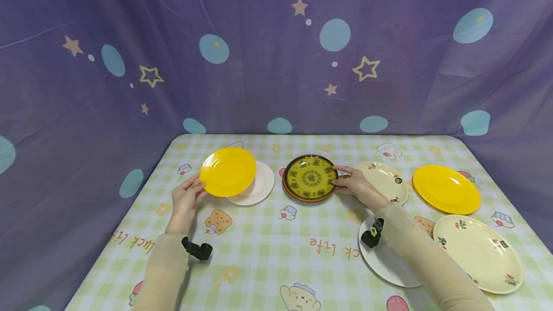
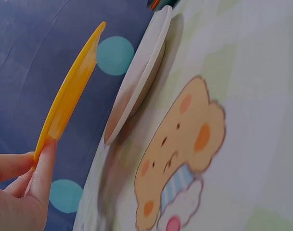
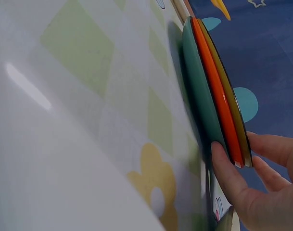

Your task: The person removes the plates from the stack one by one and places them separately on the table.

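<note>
My left hand point(image 1: 186, 201) pinches a small yellow plate point(image 1: 227, 172) by its left rim, thumb on one face and fingers on the other. The left wrist view shows this yellow plate point(image 2: 69, 96) held up above a white plate point(image 2: 144, 67), which lies on the cloth and is partly covered by it in the head view. At the middle, my right hand point(image 1: 357, 187) grips the right edge of a stack of patterned plates. An olive plate point(image 1: 311, 178) is on top, an orange plate point(image 3: 216, 91) under it and a teal plate point(image 3: 199, 82) at the bottom.
Beyond the right hand lies a cream plate point(image 1: 389, 181) with small prints; a second yellow plate point(image 1: 446, 189) is farther right. A larger cream oval plate point(image 1: 479, 253) and a white plate point(image 1: 382, 260), partly under the right forearm, sit nearer. A purple curtain point(image 1: 276, 85) stands behind the checked tablecloth point(image 1: 259, 263).
</note>
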`<state>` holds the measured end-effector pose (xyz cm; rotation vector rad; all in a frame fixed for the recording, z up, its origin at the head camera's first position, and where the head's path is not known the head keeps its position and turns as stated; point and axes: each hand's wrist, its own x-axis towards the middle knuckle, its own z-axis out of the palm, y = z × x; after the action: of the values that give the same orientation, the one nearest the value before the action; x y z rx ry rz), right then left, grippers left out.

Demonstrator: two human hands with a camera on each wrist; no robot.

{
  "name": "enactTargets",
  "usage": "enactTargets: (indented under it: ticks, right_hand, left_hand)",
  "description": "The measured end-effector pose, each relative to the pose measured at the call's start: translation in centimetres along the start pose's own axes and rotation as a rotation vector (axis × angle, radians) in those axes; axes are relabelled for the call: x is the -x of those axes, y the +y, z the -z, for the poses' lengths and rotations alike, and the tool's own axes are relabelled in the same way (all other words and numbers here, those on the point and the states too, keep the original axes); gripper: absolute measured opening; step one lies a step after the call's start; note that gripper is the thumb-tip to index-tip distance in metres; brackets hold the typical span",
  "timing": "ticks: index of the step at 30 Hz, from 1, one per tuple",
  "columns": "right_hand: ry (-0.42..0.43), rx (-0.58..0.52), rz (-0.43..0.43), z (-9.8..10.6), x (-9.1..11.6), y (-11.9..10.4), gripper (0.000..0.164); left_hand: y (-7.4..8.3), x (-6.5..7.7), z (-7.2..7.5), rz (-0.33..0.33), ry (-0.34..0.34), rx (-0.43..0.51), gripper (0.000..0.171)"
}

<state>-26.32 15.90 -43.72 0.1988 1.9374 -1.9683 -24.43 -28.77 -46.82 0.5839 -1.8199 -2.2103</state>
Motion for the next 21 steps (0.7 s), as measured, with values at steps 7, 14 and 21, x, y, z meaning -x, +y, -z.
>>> enactTargets:
  ticks: [7,14,21]
  right_hand:
    - [-0.001,0.002,0.005,0.0,0.1,0.0,0.058]
    - [-0.004,0.009,0.017,0.0,0.2,0.1,0.058]
    - [0.000,0.001,0.012,-0.1,0.2,0.1,0.057]
  left_hand:
    - [2.9,2.6,0.3,0.023,0.043,-0.036,0.050]
    - [4.1,3.2,1.4,0.041,0.072,-0.017,0.049]
    - [4.0,2.7,2.8,0.031,0.094,0.035,0.044]
